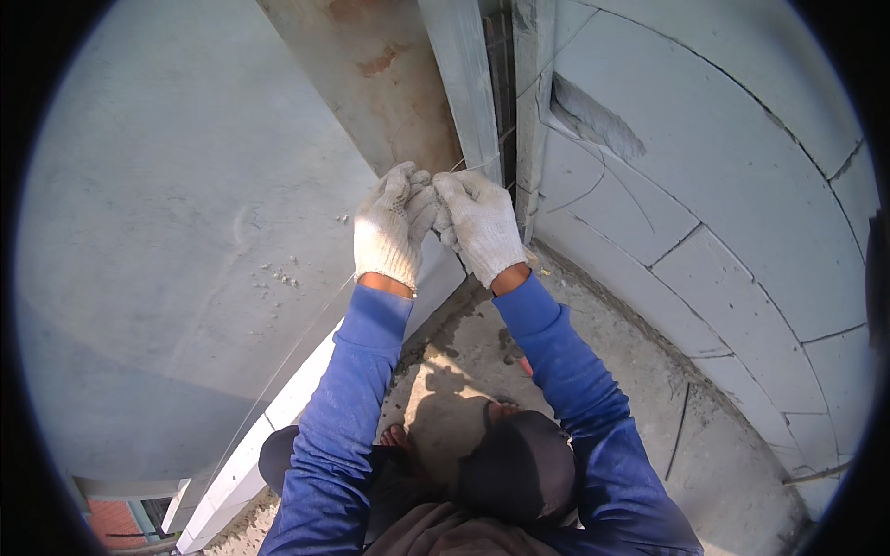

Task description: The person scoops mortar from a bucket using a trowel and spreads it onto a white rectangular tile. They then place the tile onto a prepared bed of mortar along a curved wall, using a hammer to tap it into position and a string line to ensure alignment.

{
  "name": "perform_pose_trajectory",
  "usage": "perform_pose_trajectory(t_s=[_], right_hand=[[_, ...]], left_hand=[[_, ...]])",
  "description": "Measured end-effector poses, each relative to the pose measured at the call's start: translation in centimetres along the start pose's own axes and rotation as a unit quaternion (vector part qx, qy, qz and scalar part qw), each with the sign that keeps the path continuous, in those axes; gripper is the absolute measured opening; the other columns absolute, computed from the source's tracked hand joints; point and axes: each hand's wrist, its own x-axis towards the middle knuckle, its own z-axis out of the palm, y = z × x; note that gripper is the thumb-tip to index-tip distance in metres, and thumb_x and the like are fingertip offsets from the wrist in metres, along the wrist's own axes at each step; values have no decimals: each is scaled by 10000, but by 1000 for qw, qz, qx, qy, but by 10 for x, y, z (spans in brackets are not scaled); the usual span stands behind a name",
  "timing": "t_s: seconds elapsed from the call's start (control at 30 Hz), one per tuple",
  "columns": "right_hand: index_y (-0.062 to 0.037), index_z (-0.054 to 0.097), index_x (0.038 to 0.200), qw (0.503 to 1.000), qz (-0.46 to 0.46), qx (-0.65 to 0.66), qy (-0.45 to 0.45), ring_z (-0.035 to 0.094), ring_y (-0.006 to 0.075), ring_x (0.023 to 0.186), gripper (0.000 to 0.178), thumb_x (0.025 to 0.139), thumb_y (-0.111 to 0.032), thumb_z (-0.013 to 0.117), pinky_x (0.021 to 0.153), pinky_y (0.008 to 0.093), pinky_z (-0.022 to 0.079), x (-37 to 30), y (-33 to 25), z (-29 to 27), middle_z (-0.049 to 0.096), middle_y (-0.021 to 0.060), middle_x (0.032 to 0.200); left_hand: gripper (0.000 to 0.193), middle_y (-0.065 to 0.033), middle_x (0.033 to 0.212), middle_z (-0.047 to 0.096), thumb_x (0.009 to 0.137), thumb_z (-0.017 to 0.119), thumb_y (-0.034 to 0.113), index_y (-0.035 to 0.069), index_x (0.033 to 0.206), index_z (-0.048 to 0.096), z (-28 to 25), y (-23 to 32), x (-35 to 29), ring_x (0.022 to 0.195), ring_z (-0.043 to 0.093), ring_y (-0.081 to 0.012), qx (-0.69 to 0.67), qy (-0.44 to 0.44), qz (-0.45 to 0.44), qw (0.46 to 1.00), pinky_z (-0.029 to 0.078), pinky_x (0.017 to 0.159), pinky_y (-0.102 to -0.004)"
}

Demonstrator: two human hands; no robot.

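Observation:
Both my hands wear off-white knitted work gloves and meet in front of a narrow upright post (471, 88). My left hand (394, 222) is closed, its fingers curled toward the right one; what they hold is hidden. Fingertips pinched together, my right hand (477, 218) grips a thin wire (482, 165), whose pale end sticks out above the glove toward the post. Beside the post is a flat brown-stained panel (380, 74). A thin string (287, 357) runs from behind my left wrist down to the lower left.
A pale block wall (667, 213) with dark joints and a chipped recess (593, 116) rises on the right, loose wires (603, 171) hanging against it. A large smooth grey surface (185, 204) fills the left. Below lies a rough concrete floor (640, 398) with a thin dark rod (679, 431).

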Motion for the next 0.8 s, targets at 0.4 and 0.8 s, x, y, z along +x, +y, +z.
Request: perform_pose_trajectory(t_s=[0.4, 0.8], right_hand=[[-50, 724, 1333, 875, -312, -358, 91, 775, 378, 1020, 318, 1059, -189, 644, 876, 405, 608, 4, 18, -21, 787, 203, 1139], [-156, 711, 1388, 813, -377, -444, 3, 739, 411, 1099, 320, 1091, -152, 593, 936, 439, 603, 77, -59, -87, 779, 179, 1194]], left_hand=[[352, -159, 1169, 708, 1124, 607, 206, -58, 1354, 647, 38, 18, 45, 997, 746, -258, 55, -17, 61, 996, 670, 857, -369], [317, -122, 1029, 800, 1056, 629, 168, -64, 1222, 768, 64, 32, 70, 851, 773, -194, 322, -173, 178, 914, 637, 772, -326]])
